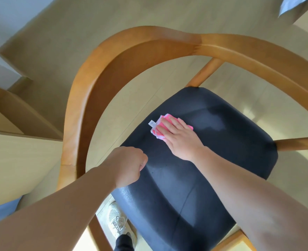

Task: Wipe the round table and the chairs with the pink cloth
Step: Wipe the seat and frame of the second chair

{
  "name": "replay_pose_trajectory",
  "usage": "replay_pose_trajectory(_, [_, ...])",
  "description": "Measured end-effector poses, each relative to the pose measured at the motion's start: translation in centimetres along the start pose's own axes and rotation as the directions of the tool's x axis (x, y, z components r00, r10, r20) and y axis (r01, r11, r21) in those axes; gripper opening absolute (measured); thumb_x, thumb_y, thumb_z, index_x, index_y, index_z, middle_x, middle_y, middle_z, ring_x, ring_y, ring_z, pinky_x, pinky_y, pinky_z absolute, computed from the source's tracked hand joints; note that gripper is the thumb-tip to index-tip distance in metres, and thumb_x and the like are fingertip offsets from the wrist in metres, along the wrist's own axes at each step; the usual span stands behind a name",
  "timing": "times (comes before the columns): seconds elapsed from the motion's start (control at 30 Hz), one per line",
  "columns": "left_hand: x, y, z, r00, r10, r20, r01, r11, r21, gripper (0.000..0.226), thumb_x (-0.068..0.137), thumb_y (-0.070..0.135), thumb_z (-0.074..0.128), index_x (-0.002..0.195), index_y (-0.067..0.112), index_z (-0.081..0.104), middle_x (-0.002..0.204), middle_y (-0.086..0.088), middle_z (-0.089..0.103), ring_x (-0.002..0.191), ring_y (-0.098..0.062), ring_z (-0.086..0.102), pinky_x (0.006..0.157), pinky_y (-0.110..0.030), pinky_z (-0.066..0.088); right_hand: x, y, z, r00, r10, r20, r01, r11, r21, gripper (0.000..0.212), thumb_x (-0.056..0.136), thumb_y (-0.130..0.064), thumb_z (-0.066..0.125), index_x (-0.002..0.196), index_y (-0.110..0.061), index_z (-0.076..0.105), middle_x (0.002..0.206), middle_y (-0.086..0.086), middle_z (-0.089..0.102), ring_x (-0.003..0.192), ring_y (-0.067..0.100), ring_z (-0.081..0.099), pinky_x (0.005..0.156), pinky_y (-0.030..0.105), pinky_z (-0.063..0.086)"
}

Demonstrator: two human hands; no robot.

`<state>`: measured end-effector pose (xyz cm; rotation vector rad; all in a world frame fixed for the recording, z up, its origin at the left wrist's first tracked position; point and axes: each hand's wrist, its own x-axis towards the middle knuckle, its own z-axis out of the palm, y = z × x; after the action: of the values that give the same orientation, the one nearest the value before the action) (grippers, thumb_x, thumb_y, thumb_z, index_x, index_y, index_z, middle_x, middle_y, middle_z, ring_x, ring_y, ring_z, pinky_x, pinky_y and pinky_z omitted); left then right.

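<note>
One chair (88,91) is seen from above, its curved wooden backrest arching over a dark padded seat (204,160). One pink cloth (163,128) is laid flat on the seat, towards the backrest side, and it is pressed down by the right hand (179,140); the fingers (169,126) are stretched out straight over it, nothing curled round it. A small white tag (152,123) is shown sticking out from the cloth's edge, and no writing on it can be read. No brand or label is made out anywhere on the chair either.

The left hand (128,166) is held just at the near-left edge of the seat, fingers curled into a loose fist; whether anything is held inside cannot be told. Two bare forearms are counted, reaching in from the bottom of the view.

One pale lace-up shoe (118,221) is spotted on the light floor (167,13) beside the seat, with a dark trouser leg (123,243) just below it. Pale shiny patches are shown on the seat on both sides of the cloth. The round table is not made out in this view.
</note>
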<state>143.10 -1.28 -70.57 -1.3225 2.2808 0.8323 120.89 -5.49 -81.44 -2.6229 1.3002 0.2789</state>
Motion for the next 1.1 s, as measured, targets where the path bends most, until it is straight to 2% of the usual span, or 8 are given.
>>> replay_pose_trajectory(0.1, [0.3,0.1,0.1,0.999,-0.003,-0.032,0.002,0.999,-0.037,0.024,0.068,0.0,0.046,0.074,0.024,0.05,0.082,0.006,0.05,0.074,-0.019,0.05,0.057,-0.024,0.031,0.9,2.7,-0.3,1.0,0.028,-0.013,-0.028,0.999,-0.02,0.047,0.099,-0.033,0.018,0.141,-0.024,0.034,0.155,0.001,0.026,0.146,0.024,0.015,0.116,0.042,0.02])
replay_pose_trajectory(0.2, [0.5,0.1,0.6,0.999,0.0,-0.034,-0.002,0.999,-0.053,0.024,0.068,0.0,0.045,0.073,0.023,0.049,0.081,0.006,0.05,0.073,-0.019,0.05,0.056,-0.023,0.03,1.3,5.3,-0.5,0.987,0.13,-0.098,-0.125,0.991,0.051,0.042,0.097,-0.023,0.039,0.139,-0.027,0.032,0.149,0.003,0.032,0.142,0.025,0.02,0.108,0.046,0.03])
replay_pose_trajectory(0.3, [0.7,0.1,0.6,1.0,-0.003,-0.025,0.001,0.998,-0.067,0.024,0.068,0.0,0.045,0.073,0.023,0.049,0.082,0.006,0.051,0.074,-0.019,0.05,0.058,-0.024,0.033,1.3,8.3,-1.3,0.95,0.275,-0.149,-0.264,0.961,0.086,0.033,0.097,-0.021,0.041,0.129,-0.027,0.036,0.135,0.0,0.038,0.131,0.025,0.033,0.094,0.049,0.042])
replay_pose_trajectory(0.47, [0.6,-0.2,0.4,0.997,-0.071,0.023,0.072,0.997,-0.013,0.027,0.068,-0.003,0.043,0.061,0.023,0.038,0.075,0.003,0.053,0.066,-0.018,0.048,0.05,-0.022,0.028,2.3,9.3,-0.5,0.82,0.565,-0.087,-0.543,0.818,0.189,0.043,0.098,-0.022,0.037,0.141,-0.017,0.033,0.152,0.008,0.026,0.141,0.032,0.019,0.113,0.048,0.022])
replay_pose_trajectory(0.63, [0.3,-0.6,0.3,0.998,-0.047,0.045,0.047,0.999,0.017,0.03,0.07,-0.003,0.044,0.059,0.023,0.037,0.066,0.004,0.045,0.065,-0.018,0.048,0.049,-0.022,0.028,5.0,7.3,-1.5,0.921,0.383,-0.069,-0.375,0.921,0.1,0.04,0.097,-0.019,0.036,0.137,-0.017,0.036,0.152,0.006,0.028,0.14,0.031,0.018,0.116,0.045,0.016])
replay_pose_trajectory(0.8, [0.5,-0.7,0.1,0.994,-0.073,0.08,0.071,0.997,0.034,0.028,0.068,-0.003,0.042,0.06,0.023,0.039,0.072,0.003,0.051,0.068,-0.02,0.051,0.052,-0.023,0.032,8.0,4.9,-2.6,0.946,0.326,0.003,-0.324,0.941,0.097,0.045,0.098,-0.024,0.028,0.142,-0.027,0.038,0.149,0.003,0.036,0.14,0.03,0.021,0.116,0.046,0.017])
replay_pose_trajectory(0.93, [0.5,-0.5,-0.3,0.991,-0.062,0.118,0.048,0.992,0.116,0.024,0.065,-0.004,0.04,0.06,0.02,0.041,0.069,0.0,0.051,0.067,-0.022,0.051,0.054,-0.025,0.035,5.3,-0.1,-1.7,0.998,0.066,0.002,-0.066,0.995,0.076,0.044,0.099,-0.03,0.027,0.141,-0.029,0.037,0.15,0.0,0.035,0.144,0.032,0.017,0.118,0.047,0.014])
replay_pose_trajectory(1.1, [-0.4,-0.3,-1.2,0.988,-0.047,0.145,0.011,0.972,0.234,0.026,0.063,-0.002,0.035,0.067,0.018,0.05,0.074,-0.003,0.056,0.067,-0.021,0.051,0.054,-0.026,0.036,-0.6,-5.2,0.9,0.999,0.055,-0.003,-0.054,0.993,0.106,0.049,0.1,-0.036,0.027,0.146,-0.022,0.037,0.158,0.001,0.026,0.148,0.031,0.011,0.12,0.044,0.005])
